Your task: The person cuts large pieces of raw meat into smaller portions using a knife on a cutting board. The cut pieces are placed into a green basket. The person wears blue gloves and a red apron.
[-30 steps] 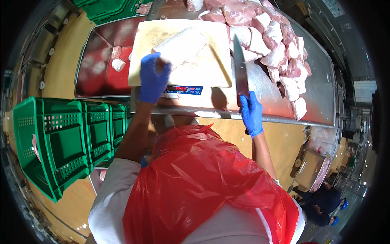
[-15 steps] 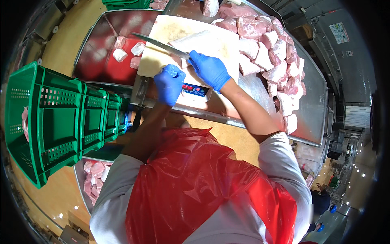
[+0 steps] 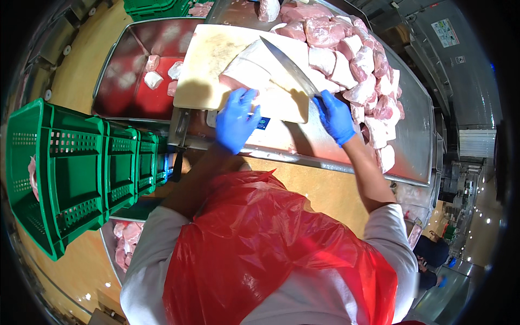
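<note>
Reading the clock from the middle of the cutting board (image 3: pixel 203 54), with 12 at the far side, a pale slab of meat (image 3: pixel 244 69) lies on the board near its centre. The left hand (image 3: pixel 236 122), in a blue glove, is at 6 o'clock, its fingers pointing to the slab's near end; I cannot tell whether they touch it or pinch anything. The right hand (image 3: pixel 335 117), gloved alike, is at 4 o'clock, its fingers closed round the handle end of a long knife (image 3: pixel 292 69). The blade slants over the board, its tip toward 11 o'clock; whether it touches meat or board I cannot tell. At 5 o'clock, a blue control panel (image 3: pixel 262 124) shows just beyond the board's near edge, partly hidden by the left hand. A large heap of meat chunks (image 3: pixel 364 70) covers the metal table (image 3: pixel 409 132) at 3 o'clock. At 9 o'clock, a red-stained metal bin (image 3: pixel 122 103) holds 4 visible small pieces (image 3: pixel 153 80). Green crates (image 3: pixel 76 162) stand at 8 o'clock, and at 7 o'clock a tray (image 3: pixel 111 254) holds more meat (image 3: pixel 127 244).
</note>
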`<state>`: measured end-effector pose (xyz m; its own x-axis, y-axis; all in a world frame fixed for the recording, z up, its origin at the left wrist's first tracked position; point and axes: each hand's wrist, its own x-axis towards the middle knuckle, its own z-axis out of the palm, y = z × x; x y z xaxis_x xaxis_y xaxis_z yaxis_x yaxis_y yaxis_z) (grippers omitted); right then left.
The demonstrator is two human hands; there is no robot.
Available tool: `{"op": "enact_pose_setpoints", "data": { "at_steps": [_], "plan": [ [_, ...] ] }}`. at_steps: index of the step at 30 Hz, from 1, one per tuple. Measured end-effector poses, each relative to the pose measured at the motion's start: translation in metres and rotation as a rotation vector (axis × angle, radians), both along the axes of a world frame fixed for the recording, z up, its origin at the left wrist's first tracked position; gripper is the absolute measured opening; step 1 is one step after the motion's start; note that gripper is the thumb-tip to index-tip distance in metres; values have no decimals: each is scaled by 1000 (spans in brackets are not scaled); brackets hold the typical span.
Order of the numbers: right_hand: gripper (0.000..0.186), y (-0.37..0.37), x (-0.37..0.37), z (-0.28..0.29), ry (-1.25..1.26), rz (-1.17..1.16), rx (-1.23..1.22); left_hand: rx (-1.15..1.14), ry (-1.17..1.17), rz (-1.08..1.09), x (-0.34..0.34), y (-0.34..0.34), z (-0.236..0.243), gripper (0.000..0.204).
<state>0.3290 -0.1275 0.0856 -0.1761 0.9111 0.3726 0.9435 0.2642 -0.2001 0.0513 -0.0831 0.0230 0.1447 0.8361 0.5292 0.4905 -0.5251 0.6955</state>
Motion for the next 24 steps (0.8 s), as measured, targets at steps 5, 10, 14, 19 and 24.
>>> {"op": "enact_pose_setpoints", "data": {
  "at_steps": [5, 10, 14, 19, 24],
  "plan": [
    [15, 11, -46, -19, 187, -65, -98, 196, 233, 65, 27, 41, -23, 9],
    [16, 2, -43, -30, 4, -19, -211, 305, -101, -35, -11, 50, -41, 16],
    [17, 1, -26, -20, -197, 57, -250, 250, -179, -12, -14, 43, -40, 15],
    [23, 34, -20, 14, -447, 161, -384, 180, -245, 52, -5, 37, -43, 14],
    [25, 89, -92, -3, -218, 324, -317, 134, -283, 95, -5, 44, -47, 13]
  ]
}}
